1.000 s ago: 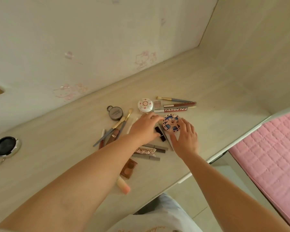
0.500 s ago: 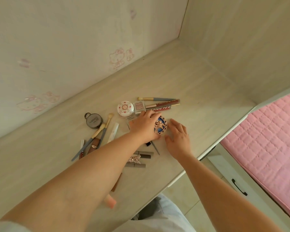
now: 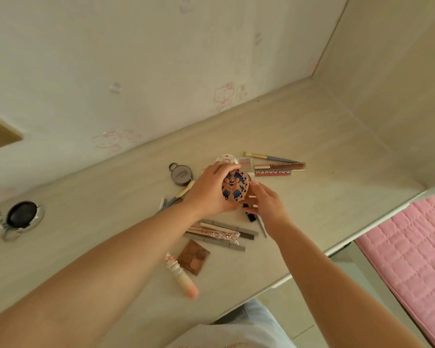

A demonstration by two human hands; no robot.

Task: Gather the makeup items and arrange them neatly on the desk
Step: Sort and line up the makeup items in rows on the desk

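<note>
light: soft, even daylight | shadows: faint | edges: wide-angle bending | focus: slightly soft

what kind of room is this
Probably a bedroom with a built-in desk used as a vanity. A pink quilted mattress sits right beside the desk, cartoon cat drawings mark the wall, and makeup, including a peach tube, lies scattered.

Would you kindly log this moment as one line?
left hand: grips blue compact, lifted | right hand: reaching beneath | desk: items scattered
</note>
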